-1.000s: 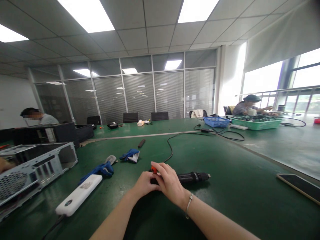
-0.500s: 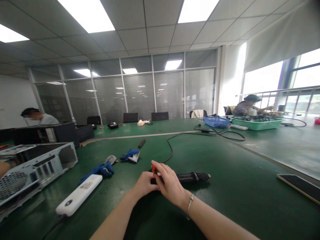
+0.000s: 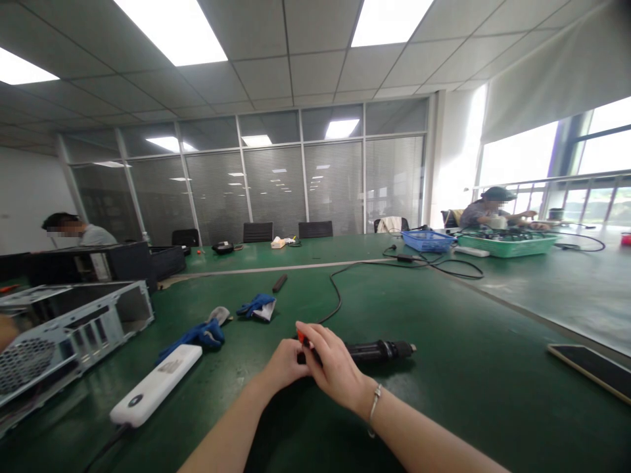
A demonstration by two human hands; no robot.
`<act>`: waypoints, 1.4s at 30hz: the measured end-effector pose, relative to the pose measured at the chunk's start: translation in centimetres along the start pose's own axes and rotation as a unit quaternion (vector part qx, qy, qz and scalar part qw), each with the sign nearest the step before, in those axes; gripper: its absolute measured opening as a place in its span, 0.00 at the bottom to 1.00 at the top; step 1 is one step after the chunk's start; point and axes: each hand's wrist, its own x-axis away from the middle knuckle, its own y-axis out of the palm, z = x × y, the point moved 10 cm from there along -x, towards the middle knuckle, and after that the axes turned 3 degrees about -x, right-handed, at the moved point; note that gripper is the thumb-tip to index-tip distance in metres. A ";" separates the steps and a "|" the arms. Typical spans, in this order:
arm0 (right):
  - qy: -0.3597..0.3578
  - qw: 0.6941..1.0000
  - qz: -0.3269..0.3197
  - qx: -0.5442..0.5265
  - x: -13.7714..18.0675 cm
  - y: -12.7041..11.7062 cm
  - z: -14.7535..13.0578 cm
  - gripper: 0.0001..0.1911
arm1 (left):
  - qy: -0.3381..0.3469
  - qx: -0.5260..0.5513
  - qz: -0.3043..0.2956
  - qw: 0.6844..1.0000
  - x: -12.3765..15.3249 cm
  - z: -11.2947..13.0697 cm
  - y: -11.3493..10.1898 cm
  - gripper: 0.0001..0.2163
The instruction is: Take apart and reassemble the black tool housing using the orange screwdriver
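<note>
A black electric screwdriver (image 3: 377,351) lies on the green table, its tip pointing right. Around its rear end, where the cord comes off, my left hand (image 3: 284,360) is closed. My right hand (image 3: 335,364), with a bracelet at the wrist, reaches over the tool body and touches my left fingers. Between its fingertips and thumb sits a small orange-red piece (image 3: 301,337), mostly hidden, of a kind I cannot make out. My fingers cover the tool's rear part.
To the left lie a white power strip (image 3: 158,381), blue work gloves (image 3: 207,334) and an open computer case (image 3: 113,322). Ahead runs a black cable (image 3: 337,295). A phone (image 3: 596,368) is at right. Baskets (image 3: 522,244) stand farther back; two people sit across.
My right fingertips have dipped slightly and shifted a little left, with the orange-red piece lower between them. My left hand stays almost still, and the screwdriver keeps its place.
</note>
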 end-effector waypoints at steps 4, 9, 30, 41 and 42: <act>0.020 0.999 0.029 0.028 0.0 -0.5 0.8 0.24 | 0.013 0.021 -0.006 1.000 0.0 0.6 0.0 0.03; 0.014 1.000 0.002 0.005 0.0 0.0 0.4 0.26 | 0.015 0.018 -0.010 1.000 0.0 0.5 0.1 0.03; 0.011 0.998 0.025 0.048 0.0 -0.3 0.6 0.24 | 0.015 0.010 -0.002 1.000 0.0 0.1 0.2 0.03; 0.014 1.000 0.012 0.019 -0.1 -0.1 0.1 0.27 | 0.013 -0.015 0.017 1.000 -0.1 -0.5 0.2 0.04; 0.025 0.999 0.016 0.029 -0.1 -0.2 0.5 0.26 | 0.016 -0.008 0.013 1.000 -0.1 -0.4 0.3 0.03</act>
